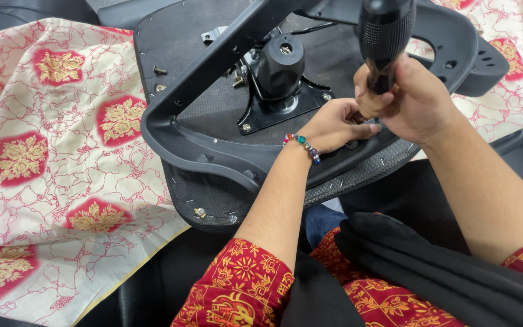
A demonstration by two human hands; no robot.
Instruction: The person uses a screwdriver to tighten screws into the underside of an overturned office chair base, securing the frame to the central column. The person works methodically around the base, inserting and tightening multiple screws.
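An upturned black office chair seat (213, 115) lay on red-and-cream patterned cloth (62, 151). One right hand (410, 100) gripped a black tool handle (385, 36), fingers wrapped tight; one left hand (337, 124), wearing a beaded bracelet (302, 145), pinched something hidden beneath.

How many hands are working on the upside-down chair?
2. The left hand, its wrist wearing a bead bracelet, rests on the black chair seat. The right hand grips a black tool handle just beside it. No other hands show.
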